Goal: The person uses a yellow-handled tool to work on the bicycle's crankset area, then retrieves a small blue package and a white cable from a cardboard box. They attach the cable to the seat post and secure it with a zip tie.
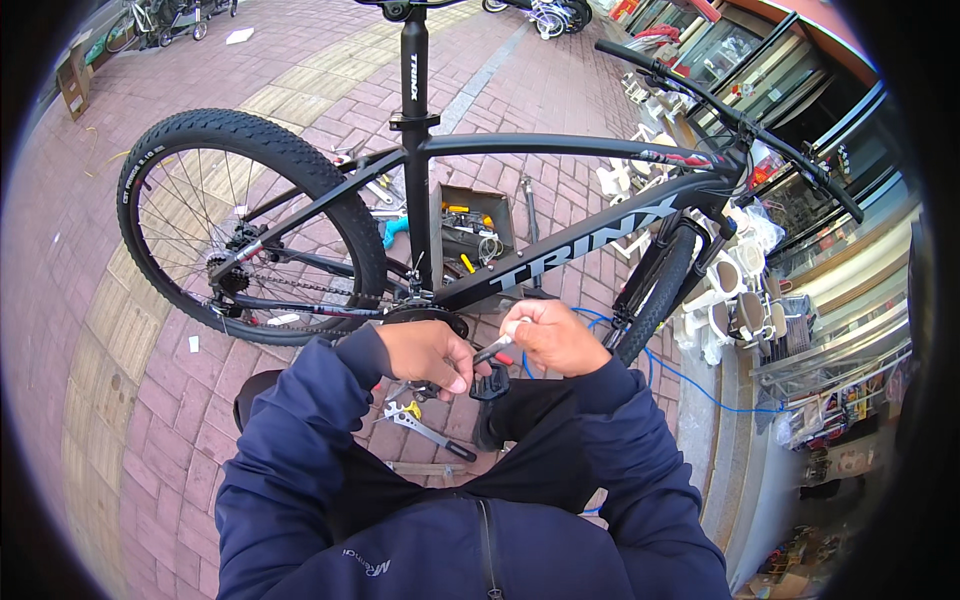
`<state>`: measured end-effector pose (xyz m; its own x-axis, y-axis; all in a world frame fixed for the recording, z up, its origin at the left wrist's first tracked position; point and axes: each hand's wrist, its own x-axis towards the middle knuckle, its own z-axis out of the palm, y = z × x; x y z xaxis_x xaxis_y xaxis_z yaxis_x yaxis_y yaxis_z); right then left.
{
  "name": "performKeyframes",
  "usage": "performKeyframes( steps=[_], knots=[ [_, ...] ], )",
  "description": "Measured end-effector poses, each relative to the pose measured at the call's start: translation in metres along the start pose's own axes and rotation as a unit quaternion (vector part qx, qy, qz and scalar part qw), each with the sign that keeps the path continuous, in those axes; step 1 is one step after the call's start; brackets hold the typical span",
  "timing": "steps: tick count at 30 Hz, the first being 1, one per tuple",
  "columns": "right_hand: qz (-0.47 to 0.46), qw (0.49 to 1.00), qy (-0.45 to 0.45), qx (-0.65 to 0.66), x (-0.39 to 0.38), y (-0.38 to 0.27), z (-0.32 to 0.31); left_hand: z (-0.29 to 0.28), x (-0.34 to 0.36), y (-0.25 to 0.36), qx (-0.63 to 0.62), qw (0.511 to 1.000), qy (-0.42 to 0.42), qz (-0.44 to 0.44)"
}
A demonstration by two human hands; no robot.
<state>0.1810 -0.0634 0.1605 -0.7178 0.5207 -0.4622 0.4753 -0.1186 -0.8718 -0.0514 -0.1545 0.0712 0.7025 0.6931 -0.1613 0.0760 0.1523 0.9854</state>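
Outdoor bicycle work on red brick pavement [185, 480], seen from above: 1 black bicycle [560, 250] is standing crosswise before a person in a dark blue jacket [430, 545], its rear wheel [245, 240] lying to the left and its handlebar [700, 100] reaching to the upper right. The 2 hands are working just below the crank area. The right hand [562, 337] is pinching a slim metal piece [492, 349] between thumb and fingers; the piece is pointing down-left, toward the left hand [428, 355], which is bending its fingers with the thumb near their tips; whether it is gripping anything cannot be told. A black pedal [490, 383] is showing just below the slim metal piece. On the bricks nearer the person, a long wrench [430, 432] is lying beside a small yellow tool [411, 409]. Beyond the frame, a toolbox [508, 215] is holding yellow-handled tools, and a teal object [394, 230] is resting to its left. A pale yellow paving band [110, 360] is curving along the left. On the right, a blue hose [750, 409] is running toward a stepped shop front [850, 250], where white moulded pieces [718, 275] are crowding together. A cardboard box [73, 87] is standing at the far left.
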Motion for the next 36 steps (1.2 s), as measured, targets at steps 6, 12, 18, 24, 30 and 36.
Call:
performKeyframes(
  steps=[6, 12, 18, 24, 30, 36],
  knots=[
    [-0.146, 0.979, 0.142, -0.030, 0.014, 0.005, 0.022, 0.017, 0.014, 0.006, -0.139, 0.971, 0.105, 0.165],
    [-0.190, 0.972, 0.032, 0.130, 0.026, 0.034, 0.063, 0.002, 0.014, -0.002, -0.263, 0.902, 0.244, 0.240],
    [-0.146, 0.987, 0.067, -0.025, 0.040, -0.002, 0.049, -0.019, 0.001, 0.006, -0.203, 0.898, 0.276, 0.276],
    [-0.206, 0.900, 0.212, -0.320, 0.047, -0.084, 0.004, -0.061, -0.015, 0.006, -0.107, 0.812, 0.515, 0.252],
    [-0.386, 0.682, 0.305, -0.541, 0.071, -0.175, -0.020, -0.088, 0.006, 0.001, -0.074, 0.801, 0.560, 0.197],
    [-0.345, 0.687, 0.278, -0.576, 0.082, -0.243, -0.033, -0.107, 0.015, 0.005, -0.052, 0.819, 0.532, 0.211]
  ],
)
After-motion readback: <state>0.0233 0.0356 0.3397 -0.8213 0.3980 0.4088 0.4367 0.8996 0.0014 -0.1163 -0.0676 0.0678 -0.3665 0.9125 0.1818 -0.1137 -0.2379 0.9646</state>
